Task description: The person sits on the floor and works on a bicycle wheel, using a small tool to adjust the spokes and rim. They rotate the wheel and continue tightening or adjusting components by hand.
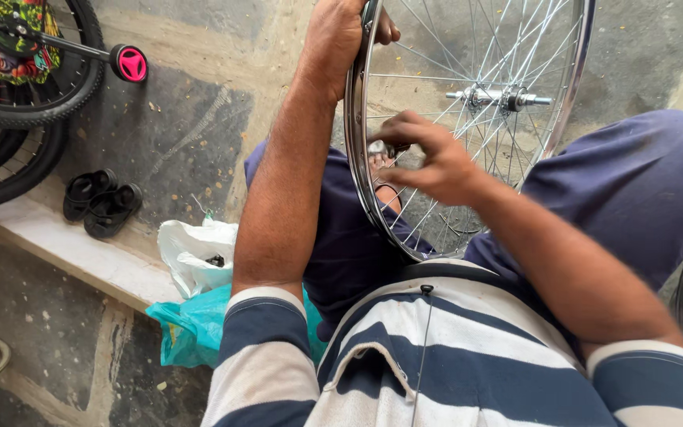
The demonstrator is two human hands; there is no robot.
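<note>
Here, nearest the camera, the person's striped shirt (452,356) is filling the bottom edge, cutting off both upper arms. Just beyond it, a bare bicycle wheel (468,119) is standing upright between the knees, its near rim resting at the lap and its top running out of view. The right hand (428,158) is reaching in among the spokes (515,55), fingers pinching something small and metallic by the rim; what it is cannot be made out. Farther off, the left hand (337,39) is gripping the wheel's left rim, fingers partly hidden behind it. To the left, a white bag (195,257) and teal bag (191,328) are lying near black sandals (100,202).
</note>
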